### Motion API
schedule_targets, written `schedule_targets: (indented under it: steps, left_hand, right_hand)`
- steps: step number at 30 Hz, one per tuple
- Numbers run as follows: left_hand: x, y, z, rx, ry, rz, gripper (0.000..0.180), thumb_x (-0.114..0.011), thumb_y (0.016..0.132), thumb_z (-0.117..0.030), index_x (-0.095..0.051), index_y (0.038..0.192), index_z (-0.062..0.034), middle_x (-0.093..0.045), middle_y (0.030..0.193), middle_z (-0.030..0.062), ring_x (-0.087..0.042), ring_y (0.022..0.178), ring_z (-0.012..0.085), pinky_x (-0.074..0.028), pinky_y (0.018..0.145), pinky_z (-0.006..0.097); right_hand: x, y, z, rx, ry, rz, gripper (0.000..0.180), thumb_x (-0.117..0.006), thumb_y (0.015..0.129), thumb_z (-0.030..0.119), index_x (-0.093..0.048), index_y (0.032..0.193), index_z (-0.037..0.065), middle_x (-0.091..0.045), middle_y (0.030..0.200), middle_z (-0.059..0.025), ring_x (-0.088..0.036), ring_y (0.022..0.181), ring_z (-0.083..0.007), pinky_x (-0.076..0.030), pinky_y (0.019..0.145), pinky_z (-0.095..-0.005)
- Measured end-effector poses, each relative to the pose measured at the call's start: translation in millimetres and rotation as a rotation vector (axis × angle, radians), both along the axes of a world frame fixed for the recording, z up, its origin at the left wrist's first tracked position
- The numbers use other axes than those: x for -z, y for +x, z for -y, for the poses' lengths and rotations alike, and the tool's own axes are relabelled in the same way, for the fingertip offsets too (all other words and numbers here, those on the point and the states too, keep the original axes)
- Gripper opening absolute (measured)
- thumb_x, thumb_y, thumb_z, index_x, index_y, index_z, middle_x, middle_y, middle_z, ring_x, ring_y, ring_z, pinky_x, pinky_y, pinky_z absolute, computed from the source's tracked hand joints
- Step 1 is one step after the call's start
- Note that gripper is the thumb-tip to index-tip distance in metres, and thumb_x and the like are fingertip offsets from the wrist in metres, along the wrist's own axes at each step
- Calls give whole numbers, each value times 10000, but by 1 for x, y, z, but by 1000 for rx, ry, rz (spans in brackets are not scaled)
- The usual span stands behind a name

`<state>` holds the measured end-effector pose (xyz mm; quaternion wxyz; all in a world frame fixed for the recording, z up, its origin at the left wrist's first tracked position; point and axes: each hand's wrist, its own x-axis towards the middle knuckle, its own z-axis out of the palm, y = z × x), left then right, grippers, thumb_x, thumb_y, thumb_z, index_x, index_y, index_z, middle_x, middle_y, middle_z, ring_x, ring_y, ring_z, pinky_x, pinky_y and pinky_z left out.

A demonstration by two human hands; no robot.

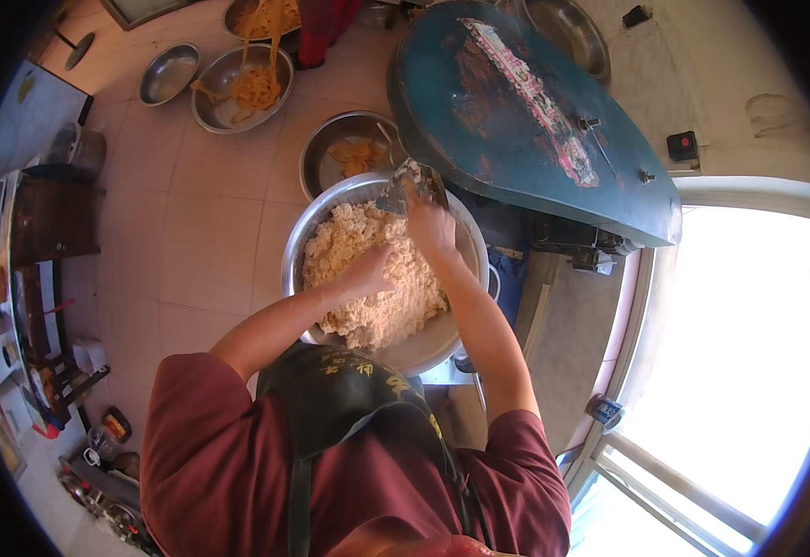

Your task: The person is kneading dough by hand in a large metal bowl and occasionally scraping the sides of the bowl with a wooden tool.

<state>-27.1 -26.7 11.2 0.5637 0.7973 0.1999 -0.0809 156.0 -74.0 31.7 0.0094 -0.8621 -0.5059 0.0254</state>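
Observation:
A large metal basin (466, 327) in front of me holds a heap of pale, crumbly dough (394, 311). My left hand (366, 273) rests on the middle of the heap, its visible fingers apart and no tool in it. At the basin's far right rim, my right hand (431, 227) is closed on a flat, dark dough scraper (394, 195). Bits of dough stick near the scraper's upper end. My right fingers partly cover the scraper, so its whole shape is hidden.
A big green machine housing (507, 111) overhangs the basin's far right side. Just beyond the basin is a metal bowl (314, 153) with orange-coloured pieces. Farther left stand another filled bowl (202, 110) and a smaller bowl (169, 74). A bright doorway (739, 371) is at right.

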Motion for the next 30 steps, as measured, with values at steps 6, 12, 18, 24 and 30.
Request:
schedule_targets:
  steps: [6,12,18,24,30]
  left_hand:
    - [-3,9,-16,-8,-118,72,602,-702,762,-60,-525,1329,34,-559,1240,240,-587,1113,342,-487,968,412]
    - [-31,37,-16,-83,27,213,322,-578,801,36,-580,1118,91,-622,911,227,-613,688,274,-496,562,385]
    - [-26,98,-53,-300,262,140,514,-664,849,-44,-421,1282,88,-540,1171,366,-666,921,388,-566,761,452]
    - [-26,104,-53,-146,514,65,547,-692,810,-45,-455,1297,37,-487,1290,296,-608,1043,458,-544,836,493]
    - [-49,84,-25,-73,609,185,411,-616,842,-27,-537,1245,-19,-535,1276,269,-587,1129,407,-539,886,489]
  right_hand:
    - [-5,6,-2,144,-54,-41,426,-495,1001,226,-493,1427,214,-710,914,-151,-718,712,-343,-585,588,-476]
    - [20,42,-10,109,41,-166,348,-478,1012,278,-568,1307,119,-695,896,-236,-694,709,-417,-573,662,-530]
    - [-38,31,28,246,188,-247,331,-560,973,311,-619,884,-2,-669,730,-281,-680,703,-454,-557,634,-536]
    - [-51,28,55,181,224,-367,338,-556,968,305,-643,948,-20,-684,765,-261,-680,703,-441,-556,662,-527]
    - [-19,49,17,127,309,-413,319,-540,984,320,-684,1056,45,-700,877,-258,-690,795,-427,-552,684,-530]
